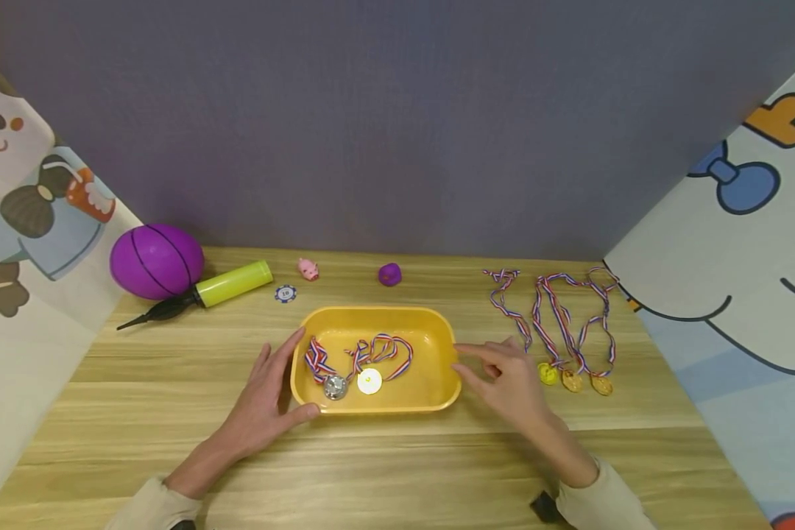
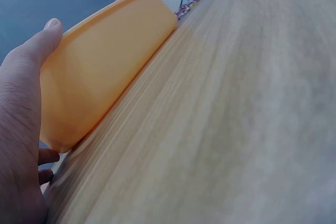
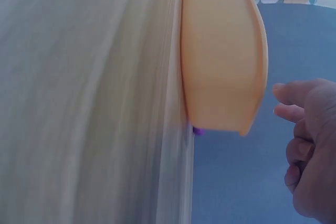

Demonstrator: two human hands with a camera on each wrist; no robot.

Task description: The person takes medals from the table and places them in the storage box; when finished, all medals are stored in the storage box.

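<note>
Widely spread left grip [image 1: 263, 403] against tray [image 1: 430, 368]

Left fingers [image 2: 48, 156] hold an orange tray [image 2: 105, 64] on the table [image 2: 194, 124].

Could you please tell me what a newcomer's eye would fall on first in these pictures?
Probably the yellow tray mid-table between the left hand and right hand, with a silver medal and a brightly shining medal inside. Next might come the purple ball at the table's back left, beside a green pump. Three ribboned medals lie to the tray's right.
</note>
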